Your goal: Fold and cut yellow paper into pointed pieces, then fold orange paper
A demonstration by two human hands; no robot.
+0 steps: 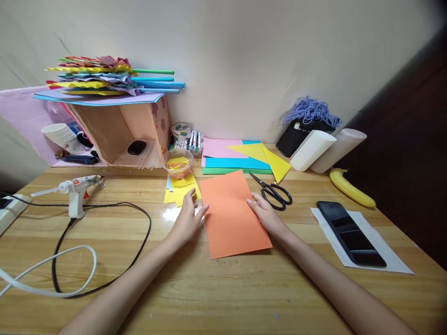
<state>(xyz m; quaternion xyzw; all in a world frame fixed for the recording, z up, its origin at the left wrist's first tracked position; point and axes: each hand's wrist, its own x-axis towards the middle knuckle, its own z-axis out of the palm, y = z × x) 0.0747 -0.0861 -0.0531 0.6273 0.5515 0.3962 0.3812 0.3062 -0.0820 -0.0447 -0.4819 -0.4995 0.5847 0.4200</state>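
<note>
A sheet of orange paper (233,218) is in front of me, slightly turned, with a faint crease across its upper part. My right hand (267,214) grips its right edge, thumb on top and fingers mostly hidden underneath. At the left edge, my left hand (188,214) is open, its thumb tip touching the paper and its fingers apart. Black-handled scissors (272,191) lie just beyond my right hand. Past my left hand are yellow paper pieces (181,188), with a clear bowl (177,164) of paper scraps on them.
At left, a glue gun (77,193) stands among looping cables (148,232). Behind are an open box (132,125) topped with paper flowers, markers (192,142) and stacked coloured sheets (226,164). Paper rolls (312,150), a banana (351,188) and a phone (351,232) are at right.
</note>
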